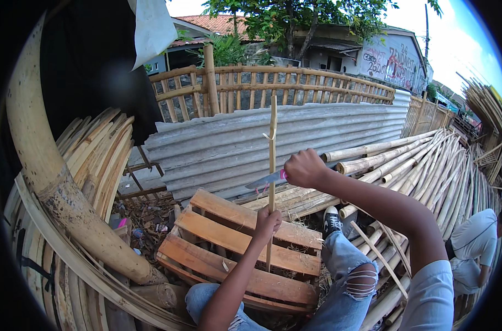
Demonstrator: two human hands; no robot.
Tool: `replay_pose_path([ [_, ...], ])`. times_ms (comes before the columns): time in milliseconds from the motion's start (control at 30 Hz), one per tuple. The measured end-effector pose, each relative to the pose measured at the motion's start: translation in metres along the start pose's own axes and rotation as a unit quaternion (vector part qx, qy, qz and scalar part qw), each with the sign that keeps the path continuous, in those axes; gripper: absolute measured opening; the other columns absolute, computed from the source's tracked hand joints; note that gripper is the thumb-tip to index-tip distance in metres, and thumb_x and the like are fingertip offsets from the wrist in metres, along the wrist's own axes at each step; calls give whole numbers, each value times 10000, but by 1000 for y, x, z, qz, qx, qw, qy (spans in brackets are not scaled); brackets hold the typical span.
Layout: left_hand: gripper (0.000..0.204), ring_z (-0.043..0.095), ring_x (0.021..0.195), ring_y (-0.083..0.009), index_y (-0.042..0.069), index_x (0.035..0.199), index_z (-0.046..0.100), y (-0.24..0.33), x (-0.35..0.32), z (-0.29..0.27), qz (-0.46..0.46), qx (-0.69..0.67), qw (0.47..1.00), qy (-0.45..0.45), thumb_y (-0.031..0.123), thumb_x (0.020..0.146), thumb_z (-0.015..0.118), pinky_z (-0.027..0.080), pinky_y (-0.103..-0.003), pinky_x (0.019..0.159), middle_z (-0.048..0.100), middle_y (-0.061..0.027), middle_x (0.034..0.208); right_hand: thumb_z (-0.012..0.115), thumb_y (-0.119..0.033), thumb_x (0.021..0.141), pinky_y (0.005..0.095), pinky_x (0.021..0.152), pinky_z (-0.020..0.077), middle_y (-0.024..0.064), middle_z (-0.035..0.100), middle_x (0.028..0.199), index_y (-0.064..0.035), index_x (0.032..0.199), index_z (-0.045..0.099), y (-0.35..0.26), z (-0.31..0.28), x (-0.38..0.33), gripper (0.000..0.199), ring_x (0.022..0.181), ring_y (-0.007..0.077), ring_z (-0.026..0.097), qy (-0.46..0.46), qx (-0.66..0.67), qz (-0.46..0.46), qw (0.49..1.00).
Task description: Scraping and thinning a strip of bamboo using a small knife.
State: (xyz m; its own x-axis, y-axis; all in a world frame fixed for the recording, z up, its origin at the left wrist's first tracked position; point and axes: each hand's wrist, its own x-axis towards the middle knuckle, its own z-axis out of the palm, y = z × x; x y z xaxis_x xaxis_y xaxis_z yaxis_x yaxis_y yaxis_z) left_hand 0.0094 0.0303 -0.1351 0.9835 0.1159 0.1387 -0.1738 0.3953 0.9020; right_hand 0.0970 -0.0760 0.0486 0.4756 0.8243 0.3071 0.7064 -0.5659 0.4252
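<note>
While left fingers (270, 220) clasp a bamboo strip (273, 146), right fingers (302, 167) clench a knife (267, 180) clear of slat edges (223, 234).

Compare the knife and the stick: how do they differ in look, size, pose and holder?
The knife has a grey blade and some pink at the handle; the stick is pale tan.
The knife is much shorter than the stick.
The stick stands nearly upright, while the knife crosses it.
The right hand holds the knife, the left hand the stick.
Both are slender.
</note>
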Motion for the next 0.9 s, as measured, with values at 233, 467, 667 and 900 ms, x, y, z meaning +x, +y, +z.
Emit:
replay_pose_path([
  [233,193,301,369,-33,107,685,361,-6,-12,19,11,-7,999,-42,86,847,464,232,-194,324,359,25,503,512,-302,823,478,604,479,215,609,678,-1,709,647,132,-88,47,350,663,391,612,249,47,274,928],
  [467,181,407,399,-87,90,722,395,-12,2,10,42,-13,998,-34,120,871,495,363,-229,389,407,2,533,554,-419,851,307,440,293,17,383,434,-17,591,534,49,-15,-37,479,432,95,387,123,554,255,783],
  [667,388,530,848,-130,63,1124,417,9,23,-7,129,100,986,19,297,870,594,436,-271,771,500,-65,982,579,-332,860,236,362,170,-66,321,425,-78,593,504,3,54,-84,377,352,43,256,42,797,288,529],
  [900,400,585,808,-182,92,1086,437,71,51,17,102,22,995,1,443,899,483,499,-345,692,563,-97,973,588,-324,847,237,367,184,-59,336,437,-75,588,501,-2,80,-95,370,365,47,279,33,765,313,562],
])
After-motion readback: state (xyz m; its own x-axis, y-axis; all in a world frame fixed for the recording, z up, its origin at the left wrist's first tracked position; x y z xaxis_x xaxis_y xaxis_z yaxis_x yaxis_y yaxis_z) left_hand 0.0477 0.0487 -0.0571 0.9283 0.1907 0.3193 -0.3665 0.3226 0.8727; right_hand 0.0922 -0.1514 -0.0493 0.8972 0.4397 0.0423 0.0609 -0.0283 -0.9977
